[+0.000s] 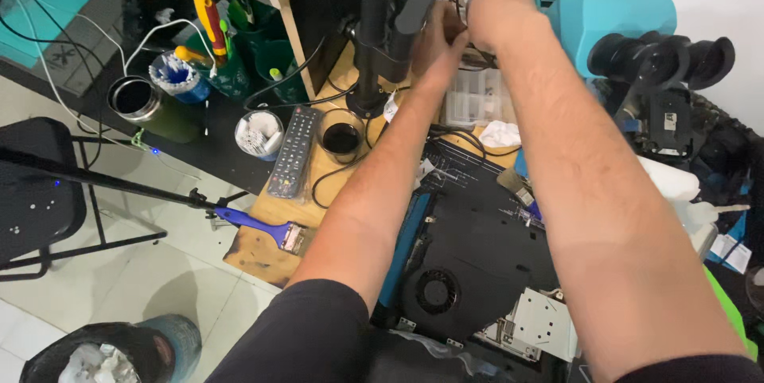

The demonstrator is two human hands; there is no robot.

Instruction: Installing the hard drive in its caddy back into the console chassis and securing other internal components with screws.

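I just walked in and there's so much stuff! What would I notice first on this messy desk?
Probably the two bare arms stretching across the middle, with the left hand and right hand close together at the back near a clear plastic parts box. Beneath them lies an opened black device with a round fan. At the top right stands a big turquoise microscope, and left of the arms lies a black remote control.

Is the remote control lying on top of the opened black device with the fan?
No, the remote control lies on the wooden bench, left of the black device.

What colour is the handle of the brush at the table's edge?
Blue, on the brush, seen in the head view.
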